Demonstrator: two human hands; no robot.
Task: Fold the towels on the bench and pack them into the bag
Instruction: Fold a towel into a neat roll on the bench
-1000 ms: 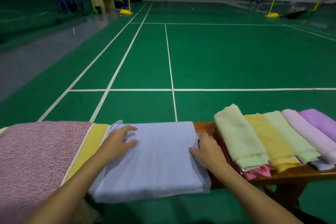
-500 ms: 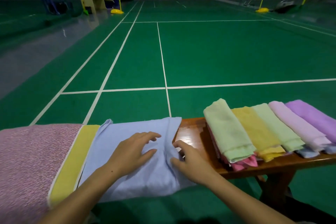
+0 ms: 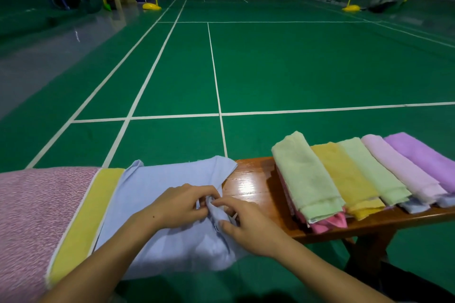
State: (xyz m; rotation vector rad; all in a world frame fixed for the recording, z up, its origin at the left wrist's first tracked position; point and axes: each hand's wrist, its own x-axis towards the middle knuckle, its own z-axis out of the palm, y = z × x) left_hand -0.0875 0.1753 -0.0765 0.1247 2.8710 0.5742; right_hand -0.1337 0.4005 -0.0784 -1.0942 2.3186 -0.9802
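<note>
- Head view: a light blue towel (image 3: 157, 194) lies across the left part of the wooden desk (image 3: 248, 184), its near edge hanging over the front.
- The left hand (image 3: 179, 206) rests on the blue towel with its fingers curled, pinching a raised fold of the cloth at the towel's right side.
- The right hand (image 3: 248, 226) meets it there, fingertips pinching the same bunched fold, thumb lying along the cloth below; the two hands are together, touching at the fingertips.
- The far right corner of the blue towel lies flat on the desk, pointing toward the bare, shiny patch of wood.
- To the left of the blue towel lies a yellow towel (image 3: 86, 219) with a pale edge, partly under the blue one, and left of that a pink speckled towel (image 3: 29, 224) running out of view.
- On the right part of the desk sits a row of folded towels, overlapping one another: light green (image 3: 305, 177), mustard yellow (image 3: 344, 179), another pale green (image 3: 371, 172), pale lilac (image 3: 401, 170) and purple (image 3: 426, 157).
- A pink folded towel (image 3: 330, 222) shows under the first green one, and pale blue edges peep out under the lilac ones.
- Beyond the desk stretches a green court floor (image 3: 295, 69) with white lines, and yellow post bases stand at the far end.
</note>
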